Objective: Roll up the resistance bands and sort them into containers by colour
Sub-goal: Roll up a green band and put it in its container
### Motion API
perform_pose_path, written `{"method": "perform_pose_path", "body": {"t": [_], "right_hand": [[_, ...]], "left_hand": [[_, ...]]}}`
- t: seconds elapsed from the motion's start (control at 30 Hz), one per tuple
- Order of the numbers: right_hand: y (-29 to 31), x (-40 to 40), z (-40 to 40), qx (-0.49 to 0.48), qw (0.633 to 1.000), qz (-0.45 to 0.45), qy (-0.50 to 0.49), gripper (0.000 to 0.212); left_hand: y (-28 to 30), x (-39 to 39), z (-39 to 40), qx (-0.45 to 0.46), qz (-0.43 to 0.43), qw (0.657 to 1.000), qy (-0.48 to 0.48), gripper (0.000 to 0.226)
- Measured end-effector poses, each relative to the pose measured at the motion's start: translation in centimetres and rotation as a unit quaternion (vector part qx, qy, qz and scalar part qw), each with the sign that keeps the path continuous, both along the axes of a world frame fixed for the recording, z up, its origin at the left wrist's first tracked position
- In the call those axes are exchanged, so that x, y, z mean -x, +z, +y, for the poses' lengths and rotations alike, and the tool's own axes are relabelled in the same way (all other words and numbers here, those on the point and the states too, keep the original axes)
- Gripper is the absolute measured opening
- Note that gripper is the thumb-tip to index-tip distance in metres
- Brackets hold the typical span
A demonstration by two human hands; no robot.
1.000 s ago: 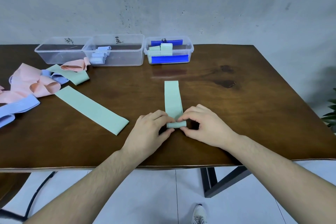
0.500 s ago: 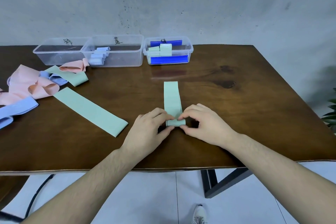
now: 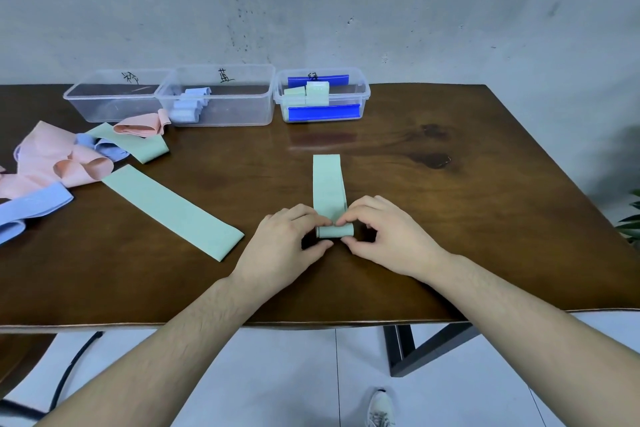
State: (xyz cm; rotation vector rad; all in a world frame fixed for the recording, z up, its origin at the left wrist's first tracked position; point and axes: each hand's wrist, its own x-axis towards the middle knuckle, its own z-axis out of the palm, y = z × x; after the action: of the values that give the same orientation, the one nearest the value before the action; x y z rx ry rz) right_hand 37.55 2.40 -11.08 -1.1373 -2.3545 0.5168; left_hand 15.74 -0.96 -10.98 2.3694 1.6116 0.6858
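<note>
Near the middle of the counter's (image 3: 450, 253) front edge, the left hand (image 3: 284, 250) and right hand (image 3: 388, 236) pinch the rolled near end of a green band (image 3: 327, 184), whose flat remainder runs toward the far edge. Along the far edge stand 3 clear containers: the left container (image 3: 114, 95), the middle container (image 3: 221, 97) with pale blue rolls, and the right container (image 3: 322, 95) with green rolls. Another green band (image 3: 169, 210) lies flat toward the left edge, beside loose pink bands (image 3: 52, 163) and blue bands (image 3: 31, 204).
</note>
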Motion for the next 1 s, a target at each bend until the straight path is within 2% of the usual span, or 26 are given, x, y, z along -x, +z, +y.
{"method": "perform_pose_path", "body": {"t": [0.53,0.77,0.93,1.0], "right_hand": [[0.1,-1.1,-3.3,0.004,1.0,0.005,0.016,0.025],[-0.1,-0.8,-3.3,-0.001,1.0,0.005,0.0,0.027],[0.2,-1.1,-3.4,0.016,1.0,0.002,-0.009,0.04],[0.2,-1.2,-3.4,0.013,1.0,0.007,-0.006,0.035]], "left_hand": [[-0.7,0.2,-2.8,-0.045,-0.01,0.998,-0.041,0.023],[-1.1,0.1,-2.8,-0.026,-0.045,0.998,-0.034,0.023],[-1.1,0.0,-2.8,-0.033,-0.045,0.998,-0.022,0.024],[-1.1,0.0,-2.7,-0.028,-0.05,0.998,-0.019,0.025]]}}
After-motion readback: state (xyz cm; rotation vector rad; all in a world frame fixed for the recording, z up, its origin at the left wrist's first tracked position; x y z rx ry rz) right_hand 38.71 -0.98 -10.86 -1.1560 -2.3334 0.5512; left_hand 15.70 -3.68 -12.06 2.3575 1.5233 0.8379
